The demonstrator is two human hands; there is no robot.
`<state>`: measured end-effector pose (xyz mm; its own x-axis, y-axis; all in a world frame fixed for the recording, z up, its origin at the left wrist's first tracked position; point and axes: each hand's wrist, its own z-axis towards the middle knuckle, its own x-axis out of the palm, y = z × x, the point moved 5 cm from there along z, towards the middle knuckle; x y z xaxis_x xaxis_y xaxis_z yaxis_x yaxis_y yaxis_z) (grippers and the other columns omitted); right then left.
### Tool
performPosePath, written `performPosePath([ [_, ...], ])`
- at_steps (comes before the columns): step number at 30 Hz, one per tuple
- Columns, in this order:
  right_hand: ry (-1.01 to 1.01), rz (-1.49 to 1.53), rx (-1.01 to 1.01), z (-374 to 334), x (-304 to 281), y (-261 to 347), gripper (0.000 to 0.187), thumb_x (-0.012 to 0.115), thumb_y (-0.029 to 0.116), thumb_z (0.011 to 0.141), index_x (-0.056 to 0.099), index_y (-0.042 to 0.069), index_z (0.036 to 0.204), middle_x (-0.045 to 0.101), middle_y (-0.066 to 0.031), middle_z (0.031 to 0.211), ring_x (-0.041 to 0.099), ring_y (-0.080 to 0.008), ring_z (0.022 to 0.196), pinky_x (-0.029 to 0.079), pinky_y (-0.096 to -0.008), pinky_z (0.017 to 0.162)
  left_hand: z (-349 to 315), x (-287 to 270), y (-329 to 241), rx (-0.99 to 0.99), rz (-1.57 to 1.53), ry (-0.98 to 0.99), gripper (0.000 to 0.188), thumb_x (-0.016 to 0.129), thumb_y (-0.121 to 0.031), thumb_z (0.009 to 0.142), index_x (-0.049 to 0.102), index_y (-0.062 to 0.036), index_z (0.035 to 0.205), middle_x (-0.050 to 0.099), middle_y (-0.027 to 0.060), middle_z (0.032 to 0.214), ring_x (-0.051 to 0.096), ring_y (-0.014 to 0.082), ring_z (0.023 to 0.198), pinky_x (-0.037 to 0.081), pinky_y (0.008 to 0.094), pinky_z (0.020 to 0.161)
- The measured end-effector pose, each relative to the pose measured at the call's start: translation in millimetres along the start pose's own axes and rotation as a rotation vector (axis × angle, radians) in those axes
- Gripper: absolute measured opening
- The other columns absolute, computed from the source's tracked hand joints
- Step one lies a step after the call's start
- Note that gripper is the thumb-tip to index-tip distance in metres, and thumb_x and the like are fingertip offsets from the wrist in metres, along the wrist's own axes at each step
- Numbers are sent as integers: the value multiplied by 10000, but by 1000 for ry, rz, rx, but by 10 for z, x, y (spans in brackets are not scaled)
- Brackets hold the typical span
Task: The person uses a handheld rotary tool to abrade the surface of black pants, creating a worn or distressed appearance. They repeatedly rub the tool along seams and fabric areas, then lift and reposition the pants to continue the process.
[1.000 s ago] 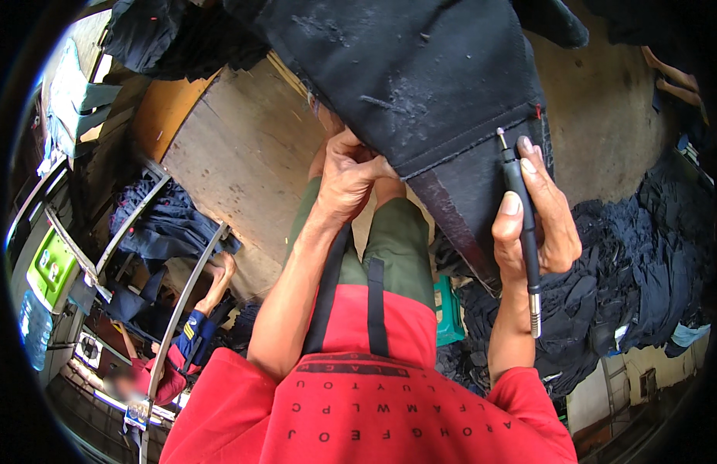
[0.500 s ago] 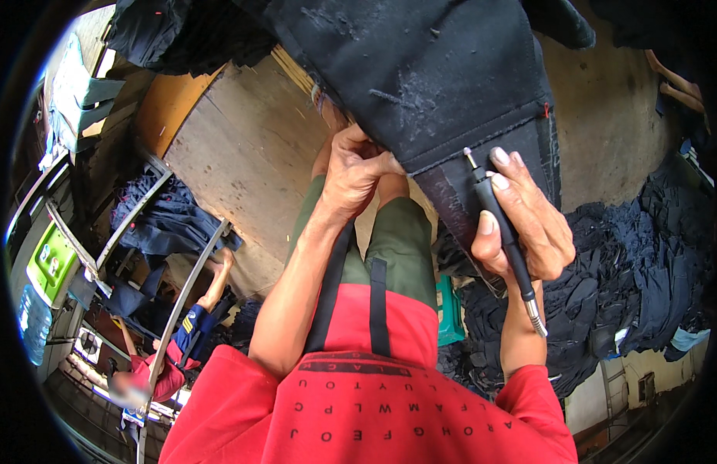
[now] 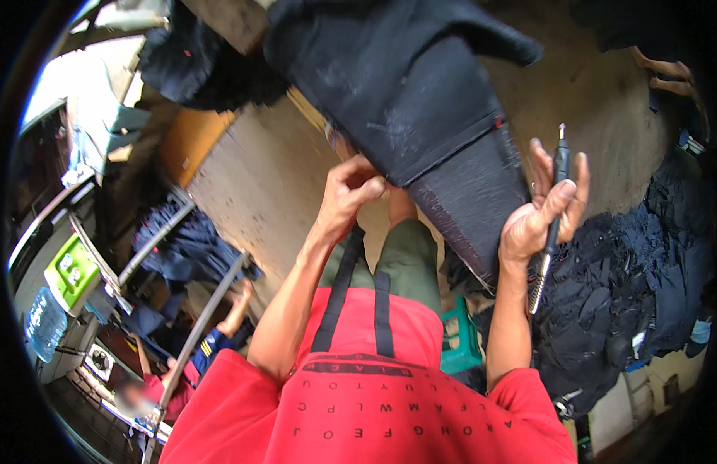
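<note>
A pair of dark denim trousers (image 3: pixel 428 93) stretches out before me, with pale scuffed patches on the cloth and a seam across the leg. A small red tag or thread shows at the leg's right edge. My left hand (image 3: pixel 347 197) pinches the leg's left edge near that seam, fingers closed. To the right of the cloth and apart from it, my right hand (image 3: pixel 538 220) holds a black pen-shaped rotary tool (image 3: pixel 561 162) between thumb and fingers. The small metal tip points away from me, and a coiled metal cable sleeve trails from the lower end.
Heaps of dark garments (image 3: pixel 606 286) lie at my right, with another pile (image 3: pixel 184 243) at left beyond metal rails (image 3: pixel 208 309). A green plastic stool (image 3: pixel 460 340) stands beside my leg. At lower left is another person (image 3: pixel 177 379); bare legs (image 3: pixel 668 73) show far right.
My right hand has lifted the rotary tool off the seam and swung it right, away from the cloth. The trousers have shifted left in view; my left hand keeps its pinch.
</note>
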<state>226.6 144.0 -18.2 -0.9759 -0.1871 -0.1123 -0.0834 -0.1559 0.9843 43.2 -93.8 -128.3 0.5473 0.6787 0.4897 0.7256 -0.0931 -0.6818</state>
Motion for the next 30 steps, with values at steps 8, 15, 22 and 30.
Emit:
performPosePath([
  [8,-115,-113,35,-296,41,531,230,774,234,1038,719,41,1152,747,-172,1152,746,-329,1120,578,-457,1039,-11,14,-2292,327,878,-485,991,904,-397,915,371,-75,1686,495,209,1626,563,329,1420,529,446,1119],
  [15,-191,-505,46,-671,790,758,545,979,231,749,710,61,1191,750,-140,1171,631,-382,1140,491,-494,1048,1429,241,-2788,523,1673,-240,1191,904,-669,741,470,55,1581,535,308,1557,446,502,1484,344,564,1268],
  [22,-406,-573,38,-773,1088,773,420,884,86,814,676,45,1177,743,-170,1116,665,-403,1061,531,-507,956,1039,468,-2705,163,1034,253,515,930,-377,829,754,9,1122,734,160,1214,683,370,1163,526,483,1048],
  [30,-522,-419,92,-811,1129,678,303,729,-17,878,687,64,1167,722,-148,921,728,-311,843,588,-431,749,1107,944,-2643,-493,413,403,530,777,-402,1022,687,10,1342,772,126,1224,763,251,1099,619,465,1005],
])
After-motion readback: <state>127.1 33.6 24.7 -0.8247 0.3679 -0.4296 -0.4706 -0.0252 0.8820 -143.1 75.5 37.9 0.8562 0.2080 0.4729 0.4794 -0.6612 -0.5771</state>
